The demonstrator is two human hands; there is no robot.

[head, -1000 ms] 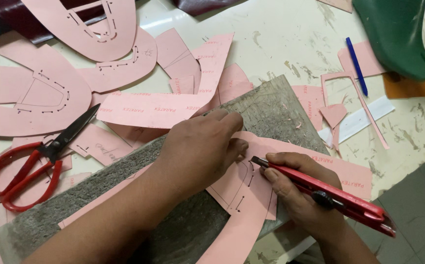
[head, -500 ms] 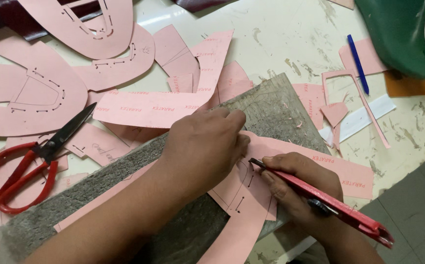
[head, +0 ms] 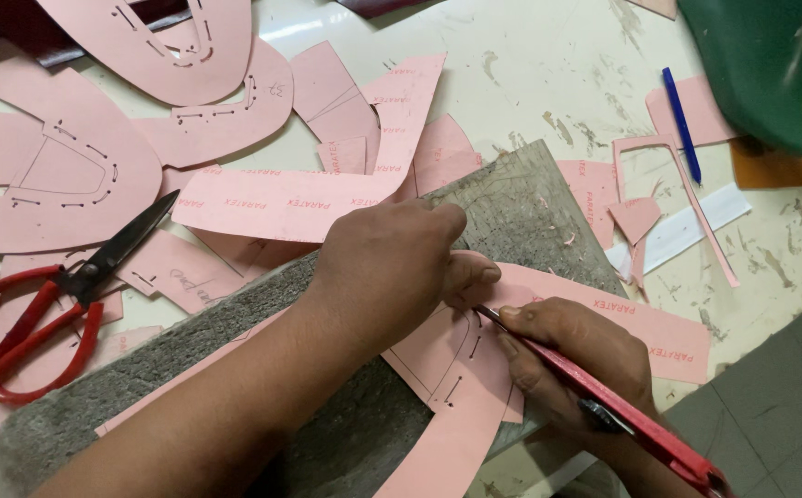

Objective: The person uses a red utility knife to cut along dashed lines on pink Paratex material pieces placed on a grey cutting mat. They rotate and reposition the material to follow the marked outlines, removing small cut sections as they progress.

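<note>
Starting at the left edge, we see red-handled scissors [head: 46,304] lying on the white bench [head: 548,65] with blades parted, resting among pink card pattern pieces [head: 59,175] that spread across the upper left. Beside the scissors, a grey cutting board [head: 189,360] runs slantwise over the bench, its surface scored with cuts. Our left hand [head: 387,267] comes in over the board and presses flat on the curved pink pattern piece [head: 447,369] that lies on it, fingers [head: 470,277] together and bent, pinning the card down rather than gripping it. Just to the right, our right hand [head: 576,355] holds a red utility knife [head: 604,397], fingers clamped around its handle, the blade tip touching the pink piece close beside the left fingertips. The piece shows short slits and a drawn curved line, and its far arm reaches off the board toward the bench edge. Further right lie thin pink offcuts [head: 641,217], a white strip [head: 687,231] and a blue pen [head: 682,124]. At the top right corner sits a dark green shoe last [head: 760,65] over a brown sheet [head: 788,166].
</note>
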